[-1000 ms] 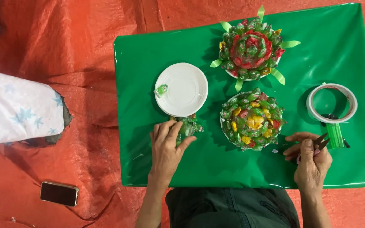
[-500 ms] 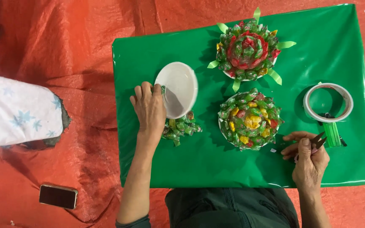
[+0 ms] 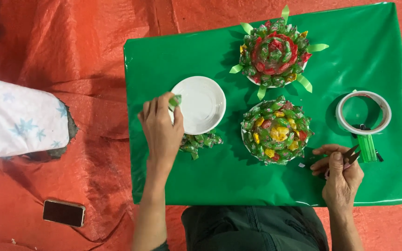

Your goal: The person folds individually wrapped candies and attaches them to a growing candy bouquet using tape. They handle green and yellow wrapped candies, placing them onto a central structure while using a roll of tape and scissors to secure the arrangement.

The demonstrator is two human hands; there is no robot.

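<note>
My left hand (image 3: 160, 129) grips the left rim of a white paper plate (image 3: 202, 104) lying on the green-covered table (image 3: 201, 181); a small green piece (image 3: 175, 100) sticks out at my fingertips. A little pile of green wrapped candies (image 3: 200, 142) lies just below the plate. My right hand (image 3: 340, 173) rests near the table's front right and holds small scissors (image 3: 351, 154). Left of that hand sits a plate of green, yellow and red candies arranged like a flower (image 3: 276, 130). A second candy flower with a red ring and green paper leaves (image 3: 275, 53) sits farther back.
A roll of clear tape (image 3: 363, 112) and a green lighter-like stick (image 3: 367, 148) lie at the right. The floor is covered by an orange tarp (image 3: 70, 51). A dark phone (image 3: 63, 212) lies on it, and a white patterned cushion (image 3: 19, 121) is at the left.
My left hand moved from the candy pile up to the white plate, tilted it up, and the plate now lies flat, shifted toward the middle. My right hand stayed put.
</note>
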